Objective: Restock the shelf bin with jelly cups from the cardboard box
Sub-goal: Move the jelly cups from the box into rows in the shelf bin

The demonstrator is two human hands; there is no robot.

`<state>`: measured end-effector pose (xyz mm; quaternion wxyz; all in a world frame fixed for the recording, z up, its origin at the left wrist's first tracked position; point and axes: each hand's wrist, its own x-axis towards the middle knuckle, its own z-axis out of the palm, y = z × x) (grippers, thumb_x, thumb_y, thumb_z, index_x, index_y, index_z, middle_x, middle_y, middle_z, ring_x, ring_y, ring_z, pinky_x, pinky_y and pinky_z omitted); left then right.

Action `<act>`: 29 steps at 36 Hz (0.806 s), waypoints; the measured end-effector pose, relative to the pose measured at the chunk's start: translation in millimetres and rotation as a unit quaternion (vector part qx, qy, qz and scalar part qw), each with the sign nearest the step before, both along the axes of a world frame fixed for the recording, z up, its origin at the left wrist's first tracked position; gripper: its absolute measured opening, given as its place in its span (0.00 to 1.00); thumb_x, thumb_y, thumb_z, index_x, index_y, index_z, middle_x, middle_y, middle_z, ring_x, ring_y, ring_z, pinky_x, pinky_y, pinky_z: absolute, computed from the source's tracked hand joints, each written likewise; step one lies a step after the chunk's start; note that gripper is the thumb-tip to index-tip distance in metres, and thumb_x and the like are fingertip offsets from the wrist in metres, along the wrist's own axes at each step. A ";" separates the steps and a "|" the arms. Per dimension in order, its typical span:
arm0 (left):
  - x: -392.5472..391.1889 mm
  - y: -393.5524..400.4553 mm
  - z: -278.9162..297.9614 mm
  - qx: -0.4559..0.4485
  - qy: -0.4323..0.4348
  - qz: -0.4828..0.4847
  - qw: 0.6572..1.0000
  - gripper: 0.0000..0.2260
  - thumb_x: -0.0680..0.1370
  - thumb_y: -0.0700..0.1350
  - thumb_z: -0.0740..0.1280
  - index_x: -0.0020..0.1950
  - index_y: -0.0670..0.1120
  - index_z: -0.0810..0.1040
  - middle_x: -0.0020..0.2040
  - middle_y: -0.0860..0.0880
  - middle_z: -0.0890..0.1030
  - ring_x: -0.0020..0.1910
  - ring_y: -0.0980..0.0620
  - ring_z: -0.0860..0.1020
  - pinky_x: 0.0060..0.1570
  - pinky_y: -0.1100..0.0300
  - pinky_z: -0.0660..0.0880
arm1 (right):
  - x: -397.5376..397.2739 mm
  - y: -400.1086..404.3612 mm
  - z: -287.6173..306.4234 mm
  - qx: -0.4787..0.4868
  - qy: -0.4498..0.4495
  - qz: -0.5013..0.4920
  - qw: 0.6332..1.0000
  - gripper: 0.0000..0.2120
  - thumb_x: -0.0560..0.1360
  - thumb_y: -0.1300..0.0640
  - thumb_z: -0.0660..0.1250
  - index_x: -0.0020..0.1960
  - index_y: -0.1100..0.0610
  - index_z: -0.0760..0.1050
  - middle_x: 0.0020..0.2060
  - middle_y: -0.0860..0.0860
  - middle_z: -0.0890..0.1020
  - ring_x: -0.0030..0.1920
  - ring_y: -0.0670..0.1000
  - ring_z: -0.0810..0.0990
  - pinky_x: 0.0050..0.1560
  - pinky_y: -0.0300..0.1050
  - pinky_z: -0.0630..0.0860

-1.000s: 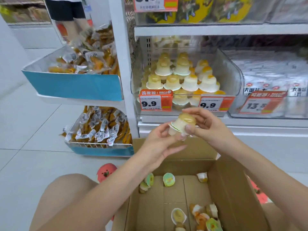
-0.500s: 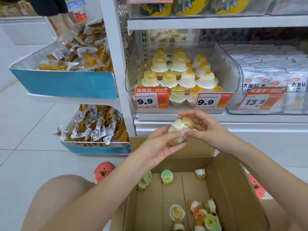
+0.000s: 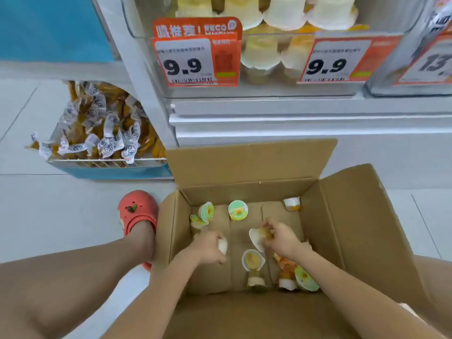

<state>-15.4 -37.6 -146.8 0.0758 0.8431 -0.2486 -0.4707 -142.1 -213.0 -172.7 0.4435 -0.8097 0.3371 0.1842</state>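
A: Reaching into the cardboard box (image 3: 362, 216) is what both hands are seen doing. What is held by the left hand (image 3: 208, 248)?

B: A whitish jelly cup (image 3: 223, 245) is gripped there, the fingers curled round it low over the left part of the box floor.

A: And the right hand (image 3: 278, 237)?

B: A second jelly cup (image 3: 259, 237), pale with a yellow-brown filling, is pinched by its fingers and thumb near the middle of the box.

A: What else is left inside the box?

B: Loose cups are scattered on the bottom. Two with green foil lids (image 3: 237, 210) are seen by the far wall, another small one (image 3: 291, 203) lies in the far right corner, one yellowish cup (image 3: 253, 260) lies just near of the right hand, and a small heap (image 3: 297, 277) is gathered at the near right.

A: Where is the shelf bin (image 3: 269, 57)?

B: It is set on the shelf beyond the box, clear-walled and stacked with more cups, with two orange price tags (image 3: 195, 61) marked 9.9 fixed to its front.

A: Anything beside the box?

B: A red clog (image 3: 138, 211) is worn on the foot just left of it, on the tiled floor (image 3: 49, 211). Farther left, a blue-edged basket of wrapped snacks (image 3: 102, 128) is seen.
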 end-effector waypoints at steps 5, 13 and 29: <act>-5.9 -2.3 -38.5 -0.013 -0.013 -0.060 0.998 0.24 0.73 0.43 0.69 0.67 0.43 0.67 0.64 0.43 0.68 0.63 0.42 0.71 0.61 0.52 0.71 | 8.6 -6.9 -23.9 -0.002 -0.008 -0.041 0.999 0.17 0.72 0.64 0.69 0.59 0.60 0.72 0.46 0.50 0.77 0.49 0.52 0.77 0.45 0.38 0.69; -35.2 -28.0 -45.8 -0.108 -0.123 -0.278 0.946 0.16 0.78 0.44 0.61 0.66 0.45 0.67 0.65 0.46 0.68 0.63 0.44 0.69 0.58 0.50 0.70 | -12.3 -27.4 -36.4 -0.036 0.173 0.140 0.974 0.28 0.75 0.49 0.67 0.72 0.55 0.62 0.65 0.54 0.73 0.65 0.54 0.71 0.61 0.45 0.69; -61.8 -35.5 -89.3 -0.100 0.028 -0.238 0.966 0.15 0.78 0.37 0.60 0.64 0.42 0.74 0.63 0.44 0.69 0.60 0.43 0.73 0.58 0.52 0.71 | -13.0 -40.6 -33.1 0.290 0.094 -0.339 0.890 0.15 0.79 0.53 0.60 0.62 0.57 0.75 0.52 0.56 0.79 0.47 0.51 0.77 0.42 0.41 0.74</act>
